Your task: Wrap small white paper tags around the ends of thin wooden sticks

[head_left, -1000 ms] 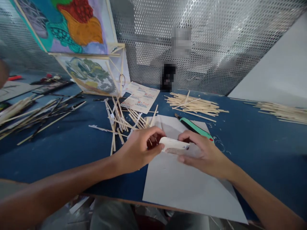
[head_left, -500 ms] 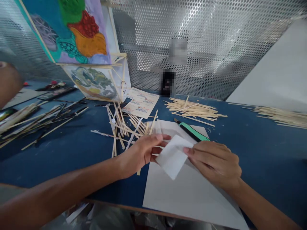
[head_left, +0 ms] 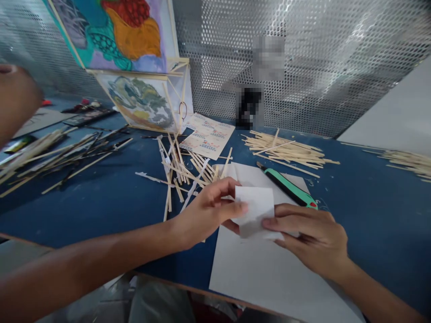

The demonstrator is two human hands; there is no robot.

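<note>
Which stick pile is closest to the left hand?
The crisscrossed pile just beyond the left hand. It has white strips among its sticks; the other stick piles lie farther off.

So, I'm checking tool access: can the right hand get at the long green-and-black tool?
Probably yes: the tool lies uncovered just beyond the right hand, though that hand may first need to release the small white square sheet.

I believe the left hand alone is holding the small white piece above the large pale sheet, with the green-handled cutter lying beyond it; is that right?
Not quite: the left hand is not alone, as the head view shows the right hand gripping the small white piece too. The rest is right.
</note>
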